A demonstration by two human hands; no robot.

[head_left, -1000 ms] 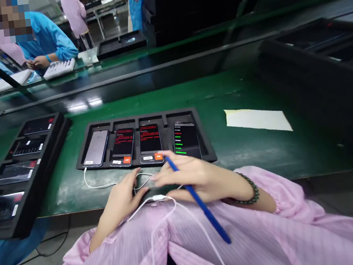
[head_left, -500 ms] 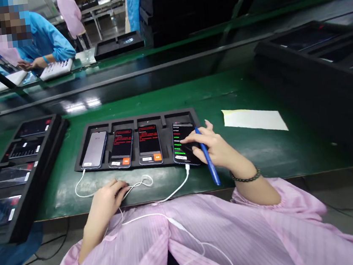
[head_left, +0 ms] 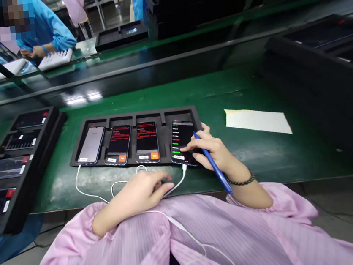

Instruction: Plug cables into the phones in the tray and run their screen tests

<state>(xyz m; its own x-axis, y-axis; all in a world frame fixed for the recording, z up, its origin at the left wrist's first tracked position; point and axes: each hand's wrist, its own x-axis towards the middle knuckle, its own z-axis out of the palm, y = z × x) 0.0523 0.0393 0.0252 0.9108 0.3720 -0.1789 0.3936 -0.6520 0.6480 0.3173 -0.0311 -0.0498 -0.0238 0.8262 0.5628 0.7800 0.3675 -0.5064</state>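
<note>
My right hand [head_left: 213, 151] holds a blue pen [head_left: 214, 165] slanted between its fingers, and its index fingertip touches the screen of the rightmost phone [head_left: 182, 138]. Green, white and red text lines show there. Half curled, my left hand [head_left: 146, 189] hovers at the table's front edge, thumb and index finger apart beside the white charging cable [head_left: 182, 180] plugged into that phone. A black tray [head_left: 117, 120] holds the phones: two middle ones [head_left: 119, 145] with red text and orange buttons, and a pale-screened phone [head_left: 91, 146] at left with another white cable [head_left: 79, 186].
To the left, a black tray [head_left: 25, 177] carries several phones. A paper strip [head_left: 258, 122] lies on the green table [head_left: 238, 91] to the right, near a stack of dark trays [head_left: 313, 74]. Across the bench sits a co-worker in a blue sleeve [head_left: 57, 33].
My left hand has moved right, from the left cable's loop to the right phone's cable. My right index finger has slid slightly down the screen, whose text lines have shifted. The view has tilted slightly.
</note>
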